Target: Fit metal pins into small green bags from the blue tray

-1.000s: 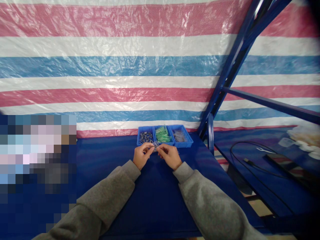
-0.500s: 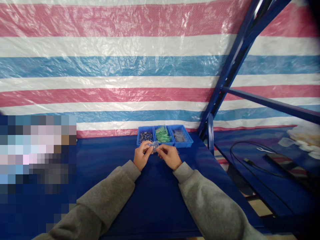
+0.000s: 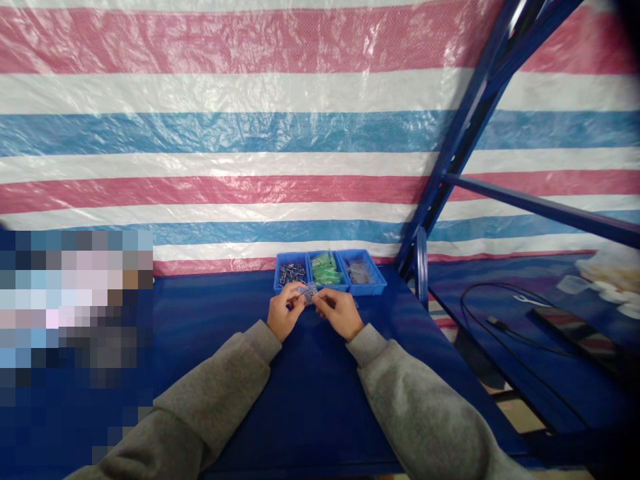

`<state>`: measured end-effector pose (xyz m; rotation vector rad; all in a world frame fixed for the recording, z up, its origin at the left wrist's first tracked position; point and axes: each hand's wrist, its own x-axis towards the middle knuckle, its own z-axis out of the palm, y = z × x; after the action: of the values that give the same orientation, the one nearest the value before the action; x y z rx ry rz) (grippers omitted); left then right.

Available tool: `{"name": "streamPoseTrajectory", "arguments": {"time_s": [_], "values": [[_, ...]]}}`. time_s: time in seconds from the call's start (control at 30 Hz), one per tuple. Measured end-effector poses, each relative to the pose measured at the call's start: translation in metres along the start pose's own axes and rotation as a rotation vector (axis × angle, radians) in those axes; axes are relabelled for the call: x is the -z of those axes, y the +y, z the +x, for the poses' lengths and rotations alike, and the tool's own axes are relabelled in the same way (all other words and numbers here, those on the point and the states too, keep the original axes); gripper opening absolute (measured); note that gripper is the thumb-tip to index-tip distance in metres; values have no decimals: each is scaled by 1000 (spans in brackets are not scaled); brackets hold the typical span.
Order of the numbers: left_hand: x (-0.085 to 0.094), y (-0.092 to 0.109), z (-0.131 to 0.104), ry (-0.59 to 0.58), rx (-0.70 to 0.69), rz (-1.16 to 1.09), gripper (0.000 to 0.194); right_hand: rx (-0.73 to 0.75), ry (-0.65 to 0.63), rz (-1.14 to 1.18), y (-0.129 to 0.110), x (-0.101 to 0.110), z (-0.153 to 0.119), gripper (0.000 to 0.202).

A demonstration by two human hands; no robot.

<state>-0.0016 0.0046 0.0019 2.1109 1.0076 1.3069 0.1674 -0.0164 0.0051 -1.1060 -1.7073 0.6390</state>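
Between my two hands is a small clear plastic bag, pinched from both sides; its contents are too small to make out. My left hand is closed on its left side, thumb against fingers. On the other side, my right hand grips the bag with thumb and fingertips. Just behind the hands stand three blue bins side by side. The left bin has small metal screw-like pieces, the middle one green packets, and the right bin clear plastic bags.
A dark blue table lies under my arms. A blue metal post rises on the right. Beyond it, a second table carries a black cable, a dark flat device and a clear plastic bag. The left side is pixelated.
The small plastic bag has shifted and creased slightly between my fingertips. Both hands remain almost in place.
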Motion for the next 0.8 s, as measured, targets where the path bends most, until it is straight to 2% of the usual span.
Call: {"name": "streamPoseTrajectory", "arguments": {"time_s": [0.8], "values": [[0, 0, 0, 17, 16, 2, 23, -63, -71, 65, 4, -4, 1, 27]]}}
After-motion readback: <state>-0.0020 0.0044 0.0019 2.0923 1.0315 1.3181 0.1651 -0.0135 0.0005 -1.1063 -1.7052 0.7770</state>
